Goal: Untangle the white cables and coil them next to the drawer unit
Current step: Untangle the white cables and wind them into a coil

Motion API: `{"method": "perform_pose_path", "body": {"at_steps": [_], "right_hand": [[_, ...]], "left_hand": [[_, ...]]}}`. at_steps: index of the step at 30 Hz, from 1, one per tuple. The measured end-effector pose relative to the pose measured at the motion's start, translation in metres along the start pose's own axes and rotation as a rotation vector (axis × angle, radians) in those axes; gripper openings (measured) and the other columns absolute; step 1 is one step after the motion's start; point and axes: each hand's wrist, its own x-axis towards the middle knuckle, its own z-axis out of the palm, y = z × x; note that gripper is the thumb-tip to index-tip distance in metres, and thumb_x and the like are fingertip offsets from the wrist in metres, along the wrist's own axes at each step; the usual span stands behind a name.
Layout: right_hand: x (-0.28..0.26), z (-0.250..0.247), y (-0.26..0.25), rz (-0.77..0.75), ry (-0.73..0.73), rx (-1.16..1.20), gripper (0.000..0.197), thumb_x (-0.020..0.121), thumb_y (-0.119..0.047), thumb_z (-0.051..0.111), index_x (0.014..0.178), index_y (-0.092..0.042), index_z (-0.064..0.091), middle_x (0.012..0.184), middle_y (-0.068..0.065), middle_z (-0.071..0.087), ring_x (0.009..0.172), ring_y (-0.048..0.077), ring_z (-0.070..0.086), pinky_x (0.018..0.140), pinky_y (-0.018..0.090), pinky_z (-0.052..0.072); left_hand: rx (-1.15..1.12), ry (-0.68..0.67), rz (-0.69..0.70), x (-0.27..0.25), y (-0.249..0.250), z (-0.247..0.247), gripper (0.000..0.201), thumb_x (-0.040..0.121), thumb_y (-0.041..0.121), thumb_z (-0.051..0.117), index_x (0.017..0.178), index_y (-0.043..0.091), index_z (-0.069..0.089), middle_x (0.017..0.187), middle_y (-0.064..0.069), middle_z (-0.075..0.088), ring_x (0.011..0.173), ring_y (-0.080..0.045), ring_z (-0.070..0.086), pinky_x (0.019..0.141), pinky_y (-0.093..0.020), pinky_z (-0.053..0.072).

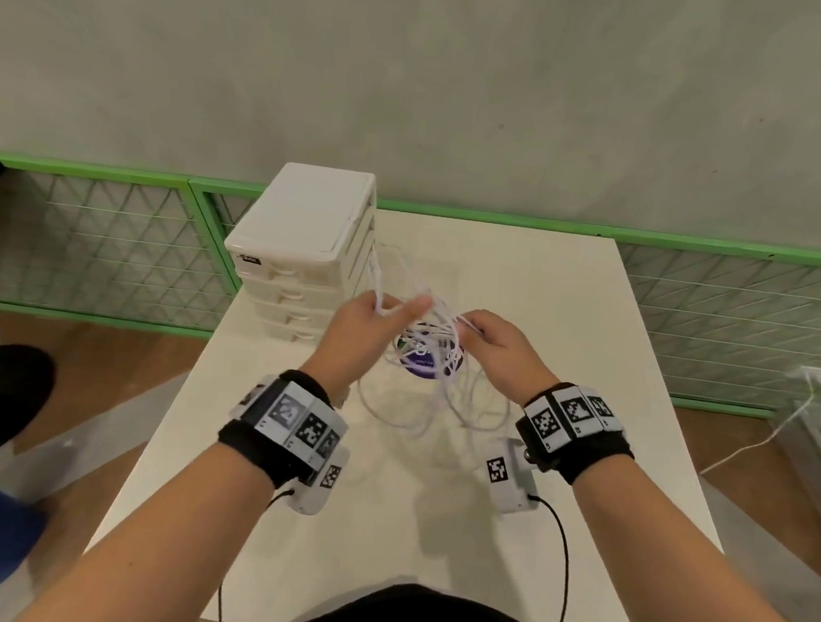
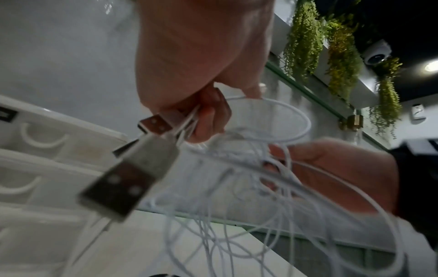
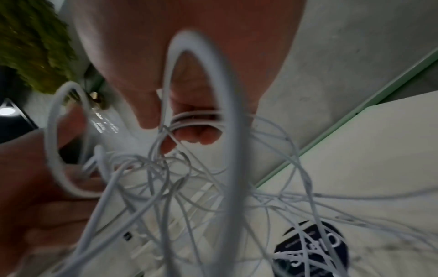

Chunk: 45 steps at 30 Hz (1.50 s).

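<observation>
The left hand (image 1: 374, 318) pinches several white cables (image 1: 424, 360) near their USB plugs (image 2: 113, 189). The right hand (image 1: 489, 340) curls round a bundle of strands just beside it. Loops sag below both hands toward the table (image 1: 504, 536), right of the drawer unit (image 1: 301, 249). Light, limp and slick, they seem best gripped at the stiff plug ends.

My view: a white desk (image 1: 546, 291) stands against a grey plaster wall (image 1: 416, 68), its far edge meeting a green-framed mesh partition (image 1: 112, 241). Wooden floor (image 1: 753, 456) flanks both side edges. Trailing green plants (image 2: 341, 56) hang overhead beside a lamp (image 2: 431, 66).
</observation>
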Motion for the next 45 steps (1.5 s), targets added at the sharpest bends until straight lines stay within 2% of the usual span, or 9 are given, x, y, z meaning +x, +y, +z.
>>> {"method": "perform_pose_path", "body": {"at_steps": [10,15,19,22,25,28,31,37,45], "right_hand": [[0.001,0.002,0.001,-0.038,0.135,0.214,0.016,0.092,-0.009,0.055,0.09,-0.014,0.071,0.082,-0.009,0.069,0.08,0.005,0.063,0.078,0.018,0.049],[0.0,-0.009,0.0,0.022,0.209,0.173,0.02,0.094,-0.016,0.053,0.082,-0.012,0.069,0.06,-0.003,0.054,0.057,0.007,0.049,0.061,0.019,0.044],[0.0,-0.032,0.015,0.06,0.269,0.065,0.005,0.083,-0.015,0.068,0.087,-0.015,0.071,0.058,-0.013,0.055,0.056,0.005,0.048,0.062,0.027,0.044],[-0.005,-0.049,0.026,0.063,0.364,0.087,0.014,0.08,-0.012,0.072,0.09,-0.021,0.073,0.064,-0.009,0.058,0.062,0.011,0.05,0.067,0.034,0.051],[-0.006,-0.054,0.03,0.034,0.269,0.081,0.015,0.077,-0.013,0.074,0.084,-0.027,0.073,0.094,0.002,0.068,0.089,0.012,0.059,0.083,0.016,0.044],[-0.002,-0.047,0.024,-0.009,0.233,-0.17,0.01,0.084,-0.023,0.068,0.091,-0.023,0.075,0.086,-0.011,0.062,0.092,0.012,0.054,0.078,0.007,0.035],[0.001,-0.04,0.004,0.038,0.293,-0.152,0.02,0.091,-0.031,0.056,0.084,-0.022,0.073,0.065,-0.011,0.056,0.066,0.012,0.048,0.068,0.024,0.039],[0.006,-0.034,-0.071,-0.132,0.354,0.015,0.024,0.095,-0.031,0.049,0.095,-0.018,0.07,0.045,-0.022,0.045,0.046,-0.001,0.039,0.051,0.013,0.029],[0.011,-0.07,-0.058,-0.182,0.644,-0.06,0.029,0.096,-0.034,0.043,0.078,-0.024,0.063,0.045,-0.011,0.039,0.048,0.005,0.033,0.054,0.028,0.029]], "left_hand": [[0.313,-0.177,-0.031,0.013,-0.01,0.001,0.041,0.069,0.033,0.08,0.105,0.029,0.061,0.075,0.011,0.06,0.061,-0.008,0.054,0.059,-0.024,0.041],[0.59,-0.17,-0.004,0.016,-0.021,-0.002,0.045,0.072,0.03,0.072,0.115,0.032,0.058,0.088,0.007,0.058,0.081,-0.016,0.056,0.071,-0.026,0.042],[0.621,-0.013,-0.035,0.019,-0.036,-0.018,0.002,0.079,0.023,0.061,0.079,0.021,0.062,0.074,0.004,0.06,0.079,-0.023,0.058,0.065,-0.027,0.039],[0.551,0.075,-0.087,0.025,-0.045,-0.042,0.011,0.082,0.02,0.058,0.071,0.017,0.06,0.063,0.0,0.054,0.068,-0.024,0.053,0.057,-0.028,0.035],[0.465,0.085,-0.109,0.031,-0.052,-0.05,0.022,0.082,0.017,0.059,0.061,0.012,0.056,0.058,-0.007,0.052,0.062,-0.026,0.048,0.052,-0.029,0.031],[0.385,0.017,-0.118,0.031,-0.05,-0.04,0.026,0.082,0.029,0.07,0.08,0.003,0.069,0.076,-0.016,0.066,0.069,-0.026,0.056,0.058,-0.029,0.037],[0.319,-0.019,-0.104,0.025,-0.042,-0.024,0.036,0.081,0.044,0.071,0.092,0.009,0.071,0.084,-0.003,0.065,0.077,-0.017,0.058,0.065,-0.026,0.041],[0.354,-0.023,-0.038,0.024,-0.028,-0.004,0.034,0.088,0.047,0.06,0.085,0.016,0.071,0.09,-0.003,0.069,0.086,-0.021,0.061,0.073,-0.03,0.044],[0.399,0.069,-0.065,0.028,-0.035,-0.033,0.045,0.092,0.05,0.052,0.075,0.012,0.072,0.069,-0.007,0.063,0.067,-0.022,0.055,0.061,-0.03,0.035]]}}
